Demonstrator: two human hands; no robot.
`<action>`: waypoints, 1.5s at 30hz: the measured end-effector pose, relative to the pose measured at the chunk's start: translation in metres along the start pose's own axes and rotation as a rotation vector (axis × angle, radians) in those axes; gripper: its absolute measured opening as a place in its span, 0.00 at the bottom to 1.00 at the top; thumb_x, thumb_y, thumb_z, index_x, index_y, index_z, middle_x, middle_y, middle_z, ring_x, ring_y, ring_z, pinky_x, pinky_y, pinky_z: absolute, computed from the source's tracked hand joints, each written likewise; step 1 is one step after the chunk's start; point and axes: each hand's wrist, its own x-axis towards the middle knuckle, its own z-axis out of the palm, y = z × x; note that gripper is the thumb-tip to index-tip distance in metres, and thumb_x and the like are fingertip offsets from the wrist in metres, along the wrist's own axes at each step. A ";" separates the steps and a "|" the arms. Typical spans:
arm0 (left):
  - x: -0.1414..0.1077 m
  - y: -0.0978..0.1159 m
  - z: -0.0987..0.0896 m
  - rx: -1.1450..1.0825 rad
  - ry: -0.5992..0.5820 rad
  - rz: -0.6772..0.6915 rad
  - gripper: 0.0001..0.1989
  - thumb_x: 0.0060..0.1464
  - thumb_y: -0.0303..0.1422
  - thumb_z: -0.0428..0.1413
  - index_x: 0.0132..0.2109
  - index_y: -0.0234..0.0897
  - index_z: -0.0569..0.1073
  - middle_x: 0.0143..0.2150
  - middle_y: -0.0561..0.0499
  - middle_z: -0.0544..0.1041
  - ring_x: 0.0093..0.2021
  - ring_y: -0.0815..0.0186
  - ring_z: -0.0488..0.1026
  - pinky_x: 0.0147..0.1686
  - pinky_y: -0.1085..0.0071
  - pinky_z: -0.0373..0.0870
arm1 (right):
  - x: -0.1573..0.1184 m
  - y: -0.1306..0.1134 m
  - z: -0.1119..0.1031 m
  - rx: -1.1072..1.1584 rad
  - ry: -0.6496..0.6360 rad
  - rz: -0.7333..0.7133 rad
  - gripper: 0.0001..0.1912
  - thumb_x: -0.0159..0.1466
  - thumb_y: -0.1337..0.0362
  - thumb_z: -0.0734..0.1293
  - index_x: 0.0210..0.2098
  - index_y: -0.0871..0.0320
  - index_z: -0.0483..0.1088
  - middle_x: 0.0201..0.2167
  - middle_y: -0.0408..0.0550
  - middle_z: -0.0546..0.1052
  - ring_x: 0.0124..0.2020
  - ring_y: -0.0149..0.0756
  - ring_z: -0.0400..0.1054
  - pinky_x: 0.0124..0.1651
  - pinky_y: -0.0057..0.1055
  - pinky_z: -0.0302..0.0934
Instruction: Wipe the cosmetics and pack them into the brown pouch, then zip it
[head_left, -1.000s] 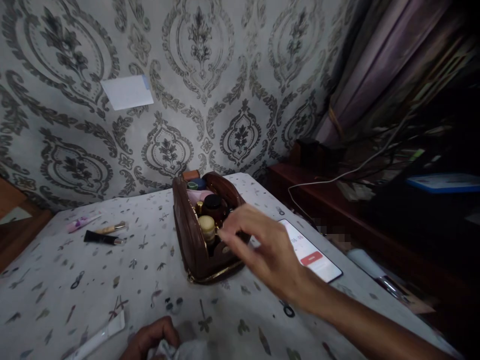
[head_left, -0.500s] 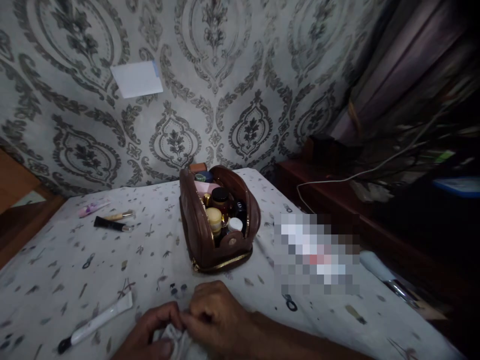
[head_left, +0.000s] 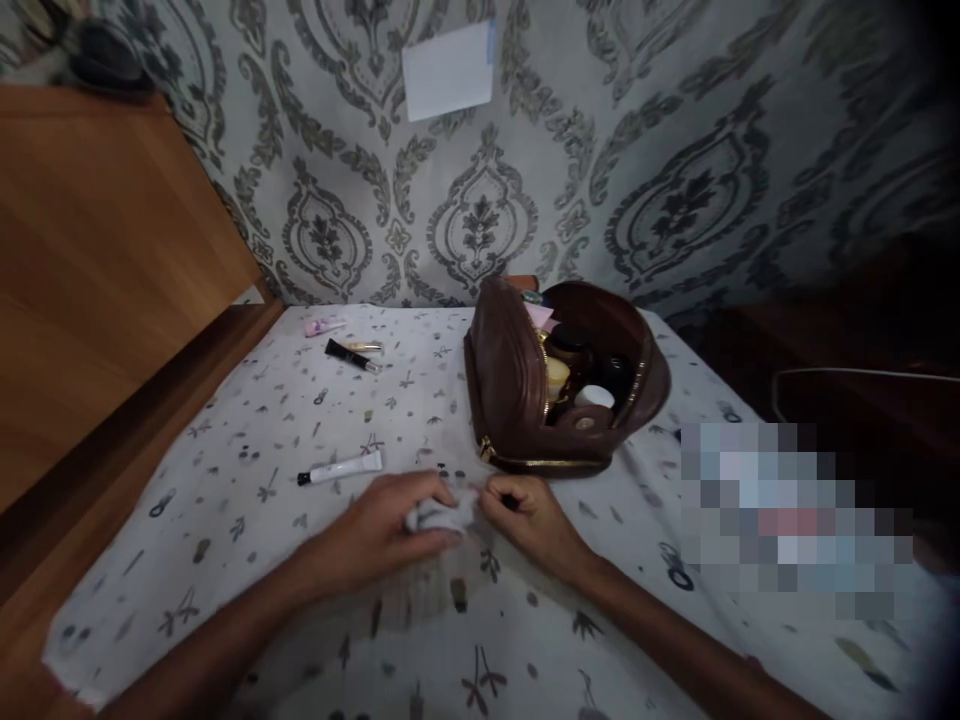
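My left hand (head_left: 401, 515) is closed round a crumpled white cloth or tissue (head_left: 439, 517) near the middle of the covered surface. Just to its right, my right hand (head_left: 529, 515) has its fingers curled together at the edge of the same white piece. Behind my right hand stands an unzipped brown bag (head_left: 510, 370), with a white-lidded jar (head_left: 594, 397), a yellow-lidded jar (head_left: 556, 373) and dark-lidded containers inside. A white tube with a black cap (head_left: 341, 468) lies beyond my left hand.
A black tube (head_left: 351, 356), a gold-tipped tube (head_left: 365, 346) and a pink-and-white tube (head_left: 324, 327) lie at the back left. A wooden panel (head_left: 112, 210) borders the left side. A blurred-out patch covers something at the right. White paper (head_left: 450, 72) hangs on the patterned wall.
The view has turned left, so the bag and tubes appear shifted. Both forearms now show more fully, and my hands are slightly farther apart with the white piece between them.
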 end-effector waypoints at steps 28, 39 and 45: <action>-0.025 -0.076 -0.020 0.698 0.235 -0.072 0.16 0.59 0.29 0.45 0.50 0.38 0.73 0.48 0.40 0.75 0.47 0.53 0.74 0.45 0.57 0.73 | -0.009 -0.013 0.066 0.287 0.071 0.089 0.24 0.62 0.59 0.65 0.58 0.53 0.63 0.46 0.50 0.70 0.37 0.33 0.68 0.34 0.29 0.66; -0.015 -0.059 -0.015 0.432 0.182 -0.106 0.13 0.58 0.39 0.50 0.44 0.40 0.74 0.42 0.46 0.81 0.41 0.55 0.78 0.41 0.65 0.73 | -0.013 -0.007 0.068 0.241 0.146 0.039 0.25 0.63 0.60 0.65 0.60 0.55 0.63 0.48 0.51 0.73 0.39 0.35 0.71 0.40 0.33 0.68; 0.006 -0.031 0.008 0.101 0.097 0.041 0.16 0.62 0.42 0.50 0.49 0.37 0.74 0.47 0.47 0.80 0.49 0.58 0.76 0.51 0.67 0.71 | -0.007 -0.014 0.056 0.403 0.238 -0.003 0.24 0.65 0.46 0.63 0.53 0.54 0.73 0.43 0.50 0.78 0.45 0.40 0.72 0.49 0.36 0.67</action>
